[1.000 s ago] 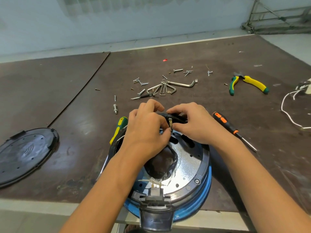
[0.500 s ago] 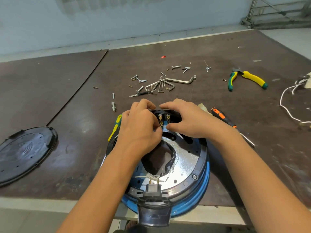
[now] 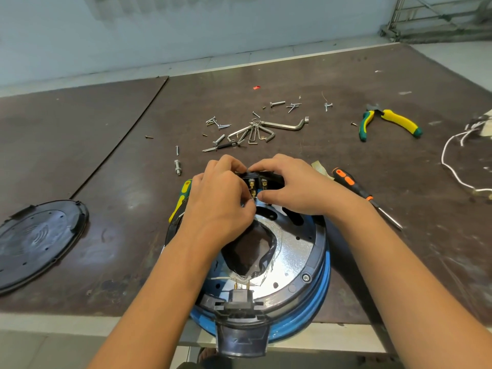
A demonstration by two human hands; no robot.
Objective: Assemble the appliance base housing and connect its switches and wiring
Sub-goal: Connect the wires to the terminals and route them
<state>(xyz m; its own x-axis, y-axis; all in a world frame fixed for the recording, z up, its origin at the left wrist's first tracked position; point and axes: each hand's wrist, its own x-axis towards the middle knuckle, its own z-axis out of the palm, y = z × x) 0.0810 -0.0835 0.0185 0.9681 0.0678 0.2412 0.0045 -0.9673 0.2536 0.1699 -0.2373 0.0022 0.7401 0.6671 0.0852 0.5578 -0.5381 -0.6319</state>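
The round appliance base (image 3: 300,251), blue-walled with a shiny metal plate and a dark central opening, lies upside down at the table's near edge. A black plug socket (image 3: 241,298) with two brass pins sits at its near rim. At the far rim is a black switch block (image 3: 262,181) with brass terminals. My left hand (image 3: 221,203) pinches something small at those terminals; what it is stays hidden. My right hand (image 3: 295,187) grips the switch block from the right, thumb under it.
A black round bottom cover (image 3: 34,241) lies at the left. Loose screws and hex keys (image 3: 253,131) are scattered beyond the hands. Yellow-green pliers (image 3: 388,122), an orange-black screwdriver (image 3: 356,187), white wires (image 3: 452,155) and a yellow-green screwdriver handle (image 3: 182,194) lie around.
My view has tilted slightly. Both hands stay at the switch block; the right hand's fingers have shifted, so the brass terminals show more between the hands.
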